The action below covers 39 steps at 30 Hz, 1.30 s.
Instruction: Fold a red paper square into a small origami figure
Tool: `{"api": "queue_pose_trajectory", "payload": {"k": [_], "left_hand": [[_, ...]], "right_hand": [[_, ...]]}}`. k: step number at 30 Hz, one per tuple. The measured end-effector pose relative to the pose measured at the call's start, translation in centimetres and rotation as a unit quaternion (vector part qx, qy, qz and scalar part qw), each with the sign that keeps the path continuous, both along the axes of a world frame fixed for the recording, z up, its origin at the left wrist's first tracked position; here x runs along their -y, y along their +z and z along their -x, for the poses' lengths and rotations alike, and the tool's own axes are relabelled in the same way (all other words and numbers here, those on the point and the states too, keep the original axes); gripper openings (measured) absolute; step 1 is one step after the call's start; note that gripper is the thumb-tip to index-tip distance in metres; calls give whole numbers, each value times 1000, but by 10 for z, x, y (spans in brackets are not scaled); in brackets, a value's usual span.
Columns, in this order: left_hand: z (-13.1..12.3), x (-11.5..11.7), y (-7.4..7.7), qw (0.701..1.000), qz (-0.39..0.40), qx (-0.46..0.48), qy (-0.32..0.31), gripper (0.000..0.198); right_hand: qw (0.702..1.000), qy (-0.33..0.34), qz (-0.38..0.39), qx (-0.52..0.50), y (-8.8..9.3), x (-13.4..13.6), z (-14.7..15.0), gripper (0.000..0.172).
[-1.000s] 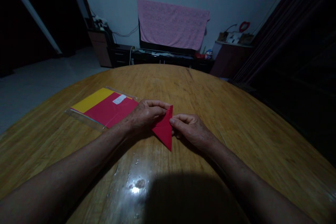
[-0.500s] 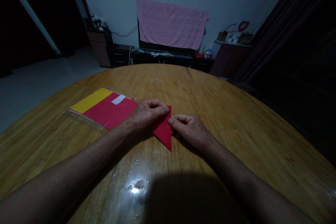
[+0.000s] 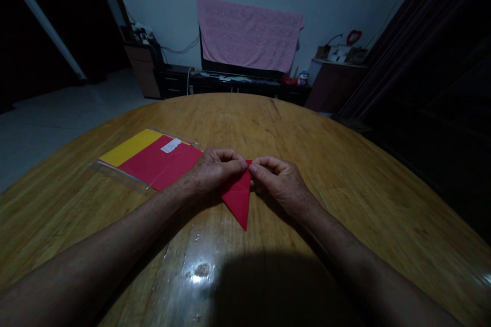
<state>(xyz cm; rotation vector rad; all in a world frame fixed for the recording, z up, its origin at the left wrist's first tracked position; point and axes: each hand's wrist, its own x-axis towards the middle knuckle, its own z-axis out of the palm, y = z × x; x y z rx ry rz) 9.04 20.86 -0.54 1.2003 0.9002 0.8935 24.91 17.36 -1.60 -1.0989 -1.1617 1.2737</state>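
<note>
A red sheet of folded paper (image 3: 238, 198) hangs between my hands, its narrow point toward me and a crease running across it. My left hand (image 3: 215, 169) pinches its upper left part between thumb and fingers. At the upper right edge, close to the left thumb, my right hand (image 3: 279, 182) grips the paper with thumb and forefinger. The left fingers cover much of the paper's left side. Just beyond my left wrist lies a clear packet of coloured paper (image 3: 153, 161), yellow and red on top, with a white label.
The round wooden table (image 3: 307, 138) spreads out under both arms, with a glossy patch of light near me. Past its far edge stand a low black cabinet (image 3: 176, 82) and a screen draped with a pink cloth (image 3: 249, 36). A side cabinet (image 3: 332, 82) holds small items.
My right hand has slid up the paper's right edge toward the top corner, near the left thumb. The paper has turned slightly, its lower point shifting toward me and a little left.
</note>
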Motion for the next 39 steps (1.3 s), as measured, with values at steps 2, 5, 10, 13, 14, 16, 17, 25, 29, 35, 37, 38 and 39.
{"api": "queue_pose_trajectory", "payload": {"k": [2, 5, 10, 13, 14, 16, 17, 25, 29, 35, 37, 38, 39], "left_hand": [[1, -1, -1, 1000, -1, -10, -7, 13], [-1, 1, 0, 1000, -2, 0, -1, 13], [-2, 5, 5, 970, -195, -80, 122, 5], [-1, 7, 6, 908, -369, -149, 132, 6], [-1, 7, 5, 891, -406, -163, 117, 7], [0, 7, 4, 874, -442, -180, 88, 11], [0, 6, 3, 872, -446, -184, 79, 12], [-2, 3, -2, 907, -378, -165, 80, 13], [-3, 4, -2, 931, -329, -132, 84, 11], [-5, 4, -6, 966, -234, -72, 77, 7], [-5, 4, -6, 979, -190, -47, 65, 7], [-6, 4, -6, 983, -169, -36, 56, 7], [-6, 4, -6, 987, -150, -25, 48, 8]], "right_hand": [[1000, 1, 0, 9, 1, 1, 0, 24], [1000, 1, -6, 9, 2, 2, 0, 23], [999, -12, -17, 24, 1, 0, -1, 22], [999, -20, -15, 20, -2, -4, -3, 24], [1000, -21, -14, 18, -3, -4, -3, 25], [1000, -24, -14, 9, -3, -4, -3, 25], [1000, -25, -14, 3, -2, -4, -3, 24], [999, -31, -5, 16, 4, 1, -1, 23], [999, -31, -5, 15, 3, 0, -1, 22], [1000, -24, -7, -16, 1, 0, -1, 20], [1000, -23, -2, -16, 2, 0, -1, 20], [1000, -23, 1, -18, 3, 1, 0, 20], [999, -23, 4, -22, 3, 1, 0, 20]]}}
